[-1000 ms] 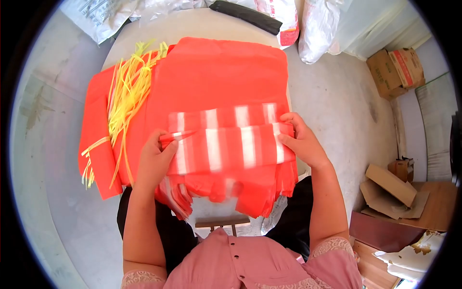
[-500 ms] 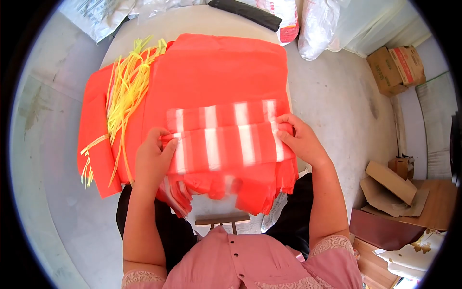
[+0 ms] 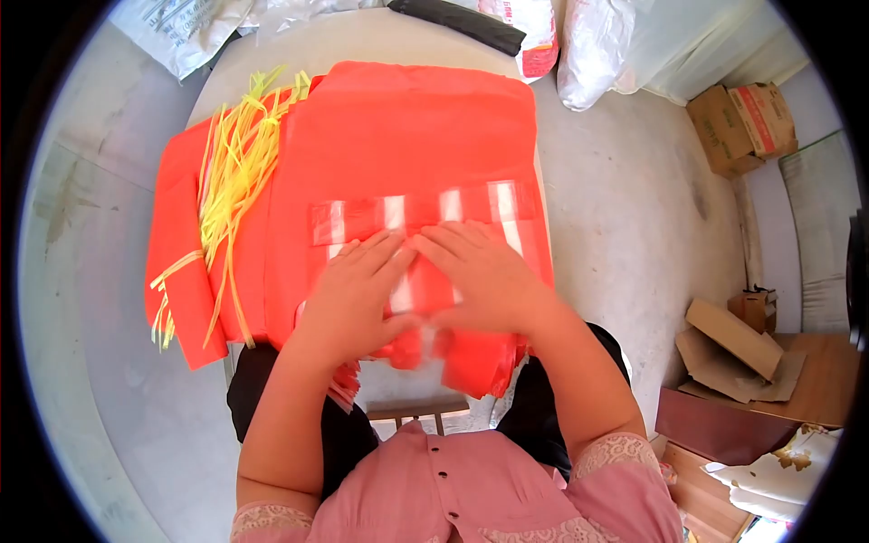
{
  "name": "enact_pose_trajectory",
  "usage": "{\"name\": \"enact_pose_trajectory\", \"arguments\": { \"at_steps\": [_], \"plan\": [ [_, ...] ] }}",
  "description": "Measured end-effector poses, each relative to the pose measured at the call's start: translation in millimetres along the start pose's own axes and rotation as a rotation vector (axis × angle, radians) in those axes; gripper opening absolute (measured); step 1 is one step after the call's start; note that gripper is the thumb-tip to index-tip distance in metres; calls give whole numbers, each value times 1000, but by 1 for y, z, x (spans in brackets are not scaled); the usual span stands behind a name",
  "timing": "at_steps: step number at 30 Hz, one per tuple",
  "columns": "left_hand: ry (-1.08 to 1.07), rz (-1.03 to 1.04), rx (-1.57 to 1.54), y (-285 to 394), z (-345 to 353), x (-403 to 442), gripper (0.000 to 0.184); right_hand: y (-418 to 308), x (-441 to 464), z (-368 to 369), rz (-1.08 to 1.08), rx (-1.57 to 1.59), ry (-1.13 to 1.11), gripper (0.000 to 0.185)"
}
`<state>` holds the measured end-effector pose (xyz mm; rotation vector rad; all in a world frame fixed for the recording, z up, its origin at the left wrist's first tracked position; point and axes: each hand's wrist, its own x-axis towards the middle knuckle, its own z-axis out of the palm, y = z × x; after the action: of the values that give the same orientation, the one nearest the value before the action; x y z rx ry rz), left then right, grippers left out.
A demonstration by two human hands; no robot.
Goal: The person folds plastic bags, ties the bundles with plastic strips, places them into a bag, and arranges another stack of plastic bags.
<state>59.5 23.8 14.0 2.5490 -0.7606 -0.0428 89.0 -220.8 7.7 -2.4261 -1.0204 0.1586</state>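
Observation:
A wide stack of red plastic sheets (image 3: 416, 127), which look like bags, covers the table. On its near part lies a red-and-white striped plastic piece (image 3: 394, 213), folded into a band. My left hand (image 3: 362, 285) rests on the left half of that band, fingers stretched out. Beside it, my right hand (image 3: 480, 276) lies on the right half, fingers also extended. The fingertips of both hands nearly meet at the middle. Red flaps (image 3: 480, 362) hang over the near edge below my hands, partly hidden and blurred.
Yellow strips (image 3: 237, 176) lie in a bunch at the left of the stack, beside a tied red roll (image 3: 187, 281). A black rolled bundle (image 3: 457, 25) lies at the table's far edge. Cardboard boxes (image 3: 742, 131) and an open carton (image 3: 738, 348) stand at the right.
Both hands have let go of the striped piece's left and right ends. They have moved inward and now lie spread on its middle.

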Motion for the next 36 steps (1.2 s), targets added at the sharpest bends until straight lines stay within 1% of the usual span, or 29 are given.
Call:
{"name": "enact_pose_trajectory", "arguments": {
  "at_steps": [2,3,6,8,12,14,17,18,20,21,23,24,25,27,28,30,31,33,34,36],
  "plan": [
    [-62,-29,-24,-4,-13,-6,85,9,-5,-14,-1,-72,-80,89],
    [-57,-54,-35,-7,-17,-9,84,13,-9,-19,-1,-107,-120,90],
    [-50,-119,-61,-14,-22,-23,81,23,-24,-23,72,-75,-120,92],
    [-39,-143,-58,-21,-25,-30,79,26,-33,-25,98,-92,-137,90],
    [-35,-121,-42,-34,-27,-42,72,32,-38,-27,106,-122,-130,86],
    [-33,-130,-84,-36,-31,-43,67,30,-39,-30,122,-116,-123,81],
    [49,-153,-172,-37,-31,-44,59,30,-39,-35,131,-118,-78,70],
    [63,-164,-245,-40,-32,-44,55,31,-39,-38,134,-119,-58,66],
    [92,-188,-394,-46,-35,-43,46,25,-27,-65,298,20,-175,54],
    [125,-348,-507,-46,-36,-41,43,21,-22,-80,380,90,-232,49],
    [184,-674,-727,-42,-37,-35,36,8,-11,-93,631,275,-87,38],
    [298,-710,-788,-45,-31,-29,36,11,-8,-91,609,209,35,36],
    [396,-628,-595,-43,-26,-23,37,13,-5,-89,589,137,156,33],
    [580,-448,-203,-40,-19,-11,39,37,0,-64,232,-317,485,33],
    [568,-320,31,-42,-15,-8,49,37,4,-58,160,-251,470,39],
    [484,-146,144,-26,-12,-1,55,28,14,-41,24,-121,437,50],
    [440,-58,199,-16,-9,5,58,21,20,-29,-21,-155,375,54],
    [299,-53,181,-4,3,12,65,6,30,-4,-109,-221,247,64],
    [227,-54,172,-2,8,13,69,3,30,6,-89,-211,237,67],
    [217,-64,180,-4,16,14,67,0,30,19,-52,-191,218,73]
  ]
}}
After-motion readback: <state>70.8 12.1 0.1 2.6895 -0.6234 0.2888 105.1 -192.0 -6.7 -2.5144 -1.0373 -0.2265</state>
